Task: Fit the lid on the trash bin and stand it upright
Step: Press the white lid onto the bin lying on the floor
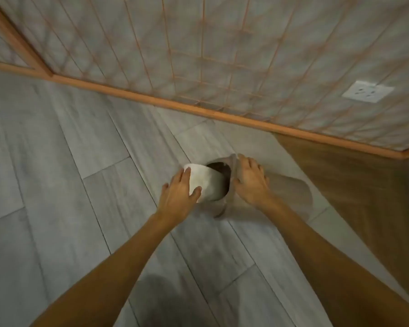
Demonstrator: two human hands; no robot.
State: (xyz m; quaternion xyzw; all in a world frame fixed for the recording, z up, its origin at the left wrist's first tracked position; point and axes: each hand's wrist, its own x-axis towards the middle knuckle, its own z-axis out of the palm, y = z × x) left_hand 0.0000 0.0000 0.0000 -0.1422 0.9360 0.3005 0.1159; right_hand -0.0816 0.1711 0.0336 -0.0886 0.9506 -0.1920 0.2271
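Currently the task is at an early-to-middle stage, judging from how the parts lie. The trash bin (265,192) lies on its side on the floor (57,185), near the wall (246,55), with its dark mouth turned toward the left of the view. The bin's body is grey, close in tone to the floor, and blurred — its far end is hard to trace.

The lid (204,182), a pale rounded piece, sits at the bin's mouth, partly covering the opening. A dark crescent of the interior shows above and to the right of it, so the lid appears not yet seated.

Hand states:
- The left hand (182,192) has its fingers spread and curled over the lid's outer face, thumb on the lower edge; it holds the lid against the mouth.
- The right hand (250,178) lies palm-down and mostly flat on the bin's upper side near the rim, bracing it. Whether its fingers wrap around the body cannot be told.

Remaining work, as a judgement: press the lid fully home, then tip the bin up onto its base — neither step is complete.

No brand, label or readable writing shows on the bin or lid. A white wall socket (367,90) bears no legible marking.
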